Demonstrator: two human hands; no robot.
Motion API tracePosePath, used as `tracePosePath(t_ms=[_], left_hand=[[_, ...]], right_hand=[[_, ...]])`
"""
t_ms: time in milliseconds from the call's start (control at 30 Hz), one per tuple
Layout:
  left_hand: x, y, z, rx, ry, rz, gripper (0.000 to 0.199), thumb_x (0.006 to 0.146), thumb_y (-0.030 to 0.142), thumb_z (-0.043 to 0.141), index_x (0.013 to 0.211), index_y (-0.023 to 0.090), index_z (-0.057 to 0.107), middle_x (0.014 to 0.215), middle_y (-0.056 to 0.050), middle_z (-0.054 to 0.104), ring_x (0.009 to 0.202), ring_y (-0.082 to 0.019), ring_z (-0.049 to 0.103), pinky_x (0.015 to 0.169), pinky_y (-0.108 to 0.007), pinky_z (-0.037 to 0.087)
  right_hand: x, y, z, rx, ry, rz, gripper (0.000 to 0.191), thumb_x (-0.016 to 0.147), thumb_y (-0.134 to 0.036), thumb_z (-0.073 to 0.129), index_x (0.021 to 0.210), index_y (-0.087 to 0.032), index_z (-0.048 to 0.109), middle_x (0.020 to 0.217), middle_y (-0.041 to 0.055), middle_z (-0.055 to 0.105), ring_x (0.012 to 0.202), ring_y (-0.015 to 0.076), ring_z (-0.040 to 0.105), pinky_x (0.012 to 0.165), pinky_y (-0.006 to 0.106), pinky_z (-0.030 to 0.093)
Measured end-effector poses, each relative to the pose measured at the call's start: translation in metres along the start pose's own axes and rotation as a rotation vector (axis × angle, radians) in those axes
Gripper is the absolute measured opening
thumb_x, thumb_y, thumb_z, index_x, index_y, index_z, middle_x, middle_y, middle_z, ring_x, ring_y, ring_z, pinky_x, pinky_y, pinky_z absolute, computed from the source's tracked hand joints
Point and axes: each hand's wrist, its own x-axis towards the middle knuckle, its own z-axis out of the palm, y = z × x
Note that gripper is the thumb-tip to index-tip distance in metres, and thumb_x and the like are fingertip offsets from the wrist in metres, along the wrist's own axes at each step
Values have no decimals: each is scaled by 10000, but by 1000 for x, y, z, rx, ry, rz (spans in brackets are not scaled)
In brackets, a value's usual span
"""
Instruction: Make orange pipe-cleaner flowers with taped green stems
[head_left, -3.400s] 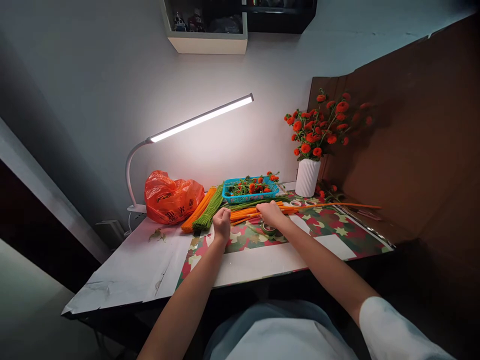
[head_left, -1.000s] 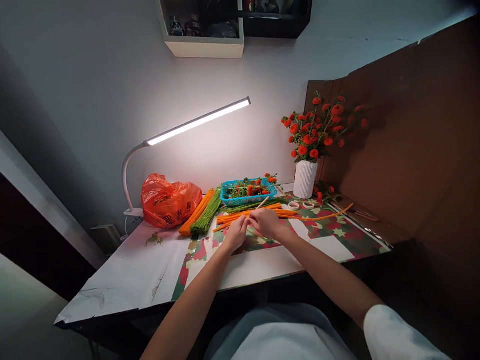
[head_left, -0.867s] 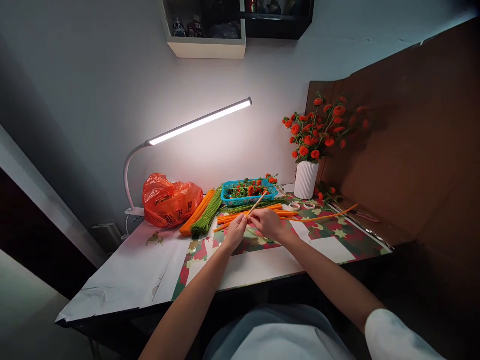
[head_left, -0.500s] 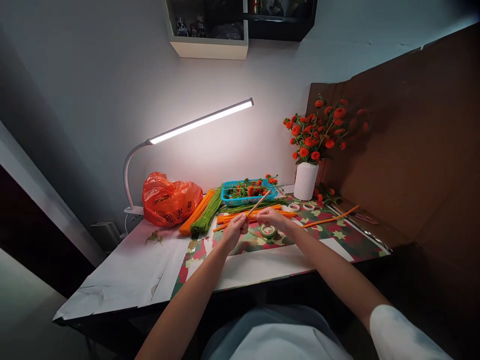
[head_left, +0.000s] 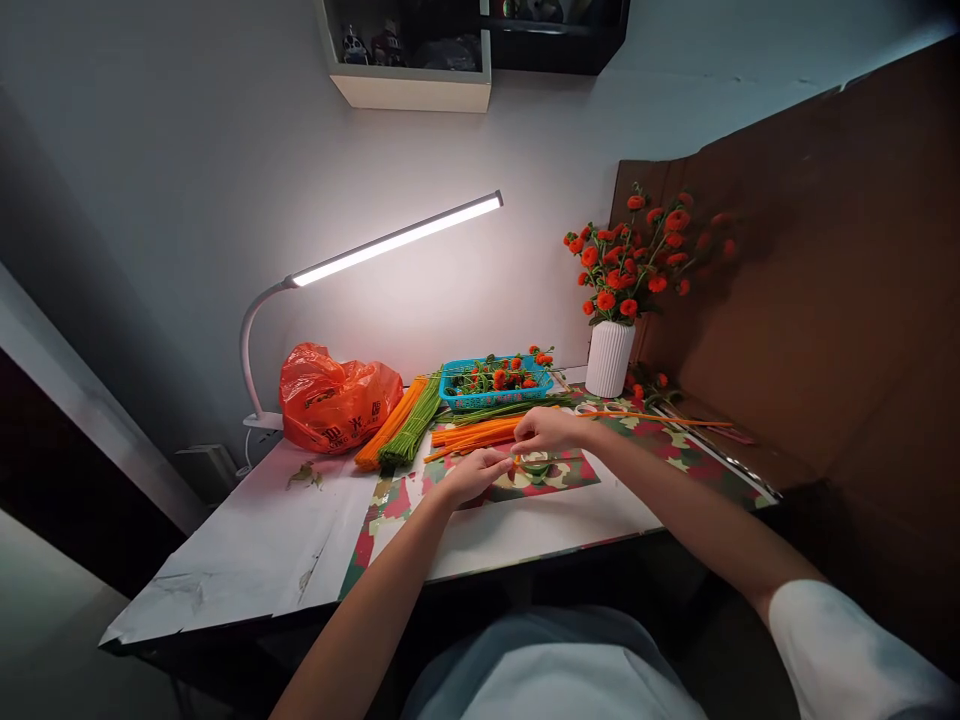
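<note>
Close together over the mat, both my hands are closed in a pinch. My left hand (head_left: 478, 474) grips a thin stick (head_left: 566, 460) that points right, with a bit of orange at its near end. My right hand (head_left: 549, 430) is just above and to the right, its fingertips at that orange end. From behind the right wrist a long orange pipe cleaner (head_left: 660, 417) runs out to the right; the fingers hide its held end. Under the stick lies a green tape roll (head_left: 535, 468). Orange pipe cleaners (head_left: 469, 436) lie just beyond my hands.
Behind stands a blue basket (head_left: 469, 403) of small orange flowers. To its left are green pipe cleaners (head_left: 411, 432), an orange plastic bag (head_left: 337, 400) and a clamped lamp (head_left: 397, 240). A white vase (head_left: 609, 360) with orange flowers stands back right, beside a cardboard panel (head_left: 787, 270).
The stick has swung from pointing up and away to lying nearly level, pointing right. My right hand has risen above the left, and the pipe cleaner's tail has shifted with it.
</note>
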Motion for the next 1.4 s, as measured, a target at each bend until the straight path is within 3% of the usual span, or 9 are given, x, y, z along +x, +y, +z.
tracePosePath(t_ms=[167, 333, 433, 567, 700, 767, 1067, 1267, 1400], left_hand=[[8, -5, -1, 74, 277, -29, 396, 798, 483, 466, 605, 157, 583, 572, 9, 472, 575, -129, 400, 556, -240, 291], [14, -4, 4, -232, 393, -137, 442, 719, 600, 508, 628, 167, 500, 496, 66, 316, 473, -82, 239, 480, -229, 191], [14, 1, 6, -462, 349, -120, 476, 666, 629, 588, 629, 171, 464, 492, 97, 228, 452, -56, 147, 464, -226, 127], [7, 6, 3, -597, 158, -66, 461, 667, 579, 655, 634, 161, 464, 500, 105, 197, 452, -43, 118, 466, -227, 99], [0, 6, -1, -464, -96, -97, 455, 728, 575, 609, 651, 133, 533, 490, 92, 217, 458, -52, 144, 468, -234, 113], [-2, 5, -2, -317, -138, -102, 468, 753, 578, 575, 670, 117, 582, 487, 80, 242, 463, -62, 170, 469, -240, 128], [9, 4, -1, 154, 322, -111, 426, 781, 512, 438, 579, 157, 557, 508, 36, 382, 533, -119, 352, 550, -244, 255], [15, -4, 4, -126, 497, -172, 394, 745, 525, 501, 580, 168, 497, 493, 54, 351, 482, -91, 295, 487, -231, 224], [15, -4, 1, -481, 485, -277, 405, 713, 559, 581, 632, 177, 475, 461, 103, 217, 409, -57, 166, 434, -215, 118]], right_hand=[[-8, -21, 27, -322, 219, 21, 214, 884, -215, 475, 760, -155, 639, 745, 55, 644, 634, 132, 498, 549, 251, 226], [-11, -8, 50, -154, 403, -1, 250, 910, -209, 436, 724, -148, 592, 711, 44, 609, 642, 124, 490, 585, 231, 266], [-12, 6, 54, 147, 435, -36, 309, 920, -303, 424, 681, -156, 554, 634, 4, 528, 591, 109, 437, 566, 222, 281], [-10, 24, 46, 522, 155, -9, 427, 882, -514, 431, 676, -159, 548, 574, -38, 417, 500, 85, 321, 487, 221, 262], [-4, 38, 29, 524, -83, -24, 454, 766, -568, 575, 639, -134, 613, 540, -31, 453, 498, 78, 340, 481, 223, 259], [-3, 38, 23, 382, -70, -57, 416, 756, -531, 608, 666, -129, 664, 545, -19, 506, 501, 80, 379, 491, 222, 265], [1, 7, 51, -440, 503, -52, 263, 877, -234, 519, 700, -140, 689, 673, 59, 658, 581, 120, 518, 545, 258, 234], [8, 11, 81, -422, 735, -112, 278, 924, -237, 439, 902, -158, 705, 715, 65, 659, 630, 141, 543, 593, 255, 301], [8, 12, 84, -170, 838, -125, 305, 931, -290, 438, 866, -163, 707, 687, 57, 645, 638, 146, 542, 616, 259, 352]])
